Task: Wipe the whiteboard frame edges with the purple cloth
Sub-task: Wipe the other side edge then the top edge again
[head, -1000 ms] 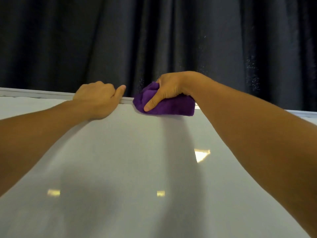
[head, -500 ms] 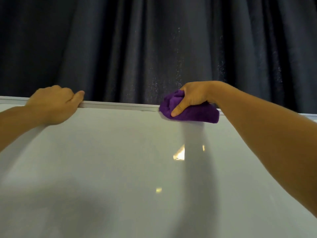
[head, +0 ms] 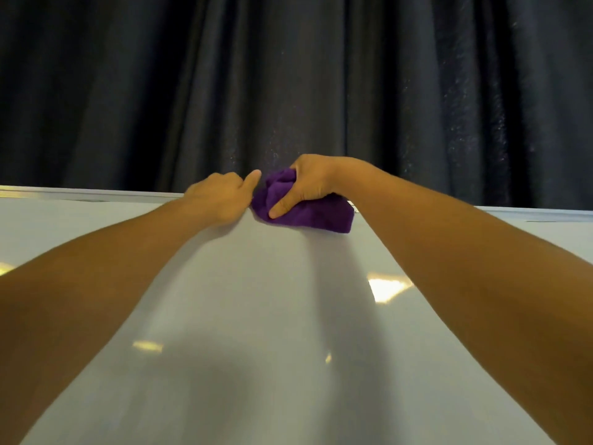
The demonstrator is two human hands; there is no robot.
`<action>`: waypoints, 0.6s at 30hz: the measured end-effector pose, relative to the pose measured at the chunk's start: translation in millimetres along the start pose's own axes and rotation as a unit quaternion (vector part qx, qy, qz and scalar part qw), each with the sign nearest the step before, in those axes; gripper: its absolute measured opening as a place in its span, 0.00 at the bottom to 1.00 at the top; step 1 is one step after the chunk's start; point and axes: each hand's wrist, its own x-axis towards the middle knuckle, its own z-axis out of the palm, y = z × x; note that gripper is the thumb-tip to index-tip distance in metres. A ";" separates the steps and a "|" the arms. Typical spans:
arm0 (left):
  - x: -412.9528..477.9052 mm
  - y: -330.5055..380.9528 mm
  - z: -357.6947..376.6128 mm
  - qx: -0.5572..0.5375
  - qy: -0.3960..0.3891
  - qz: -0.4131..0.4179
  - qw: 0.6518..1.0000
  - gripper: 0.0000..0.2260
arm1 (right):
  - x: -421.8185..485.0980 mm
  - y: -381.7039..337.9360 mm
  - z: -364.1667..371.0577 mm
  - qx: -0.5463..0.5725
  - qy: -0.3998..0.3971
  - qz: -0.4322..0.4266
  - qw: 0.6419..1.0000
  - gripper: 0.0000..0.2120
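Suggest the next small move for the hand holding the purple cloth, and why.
Probably slide the right hand and purple cloth rightward along the top frame edge. The cloth sits bunched on the frame, almost against the left hand gripping it, so leftward travel is blocked.

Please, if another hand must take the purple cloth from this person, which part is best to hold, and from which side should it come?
Judging by its pose, take the free flap of the purple cloth hanging over the board face, coming from below and slightly right. The right hand already covers the bunched top on the frame edge, and the left hand blocks the left side.
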 end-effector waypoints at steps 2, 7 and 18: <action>-7.2 7.0 9.4 0.063 0.037 0.003 0.997 0.31 | -9.8 17.1 -8.3 0.005 0.009 0.000 1.000 0.39; -16.0 7.3 14.9 0.091 0.126 -0.023 0.988 0.28 | -44.5 75.8 -21.5 0.047 0.093 -0.041 0.994 0.31; -11.2 109.3 30.1 0.008 0.161 0.084 0.983 0.23 | -83.6 146.8 -45.9 0.133 0.106 -0.001 0.985 0.31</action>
